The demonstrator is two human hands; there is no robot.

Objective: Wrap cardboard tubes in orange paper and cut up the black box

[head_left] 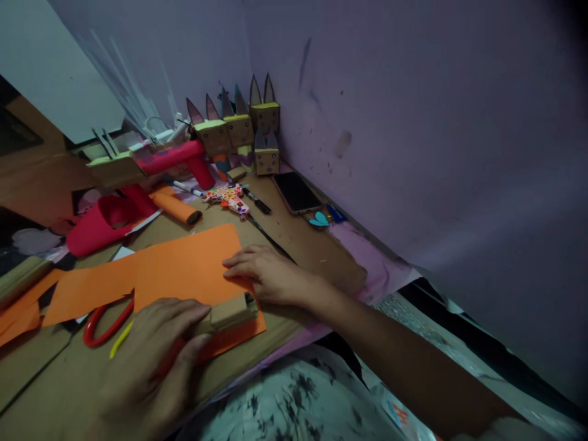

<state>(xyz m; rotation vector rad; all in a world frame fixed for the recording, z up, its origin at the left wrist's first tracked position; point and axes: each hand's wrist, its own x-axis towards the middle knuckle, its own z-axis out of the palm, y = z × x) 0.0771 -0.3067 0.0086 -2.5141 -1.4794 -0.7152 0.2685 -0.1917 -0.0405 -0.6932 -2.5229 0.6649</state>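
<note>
A sheet of orange paper lies across the cardboard-covered table top. On its near edge rests a small brown cardboard tube, somewhat squared, with its open end facing right. My left hand grips the tube's left part, fingers over the top and thumb on the near side. Flat on the paper's right edge, just beyond the tube, lies my right hand with its fingers stretched out. Red-handled scissors stick out from under the paper beside my left hand, near a yellow strip.
Several cardboard figures with pointed ears stand by the wall. A phone, a black pen and a patterned glue gun with a cord lie behind the paper. An orange roll and red paper pieces are at the left.
</note>
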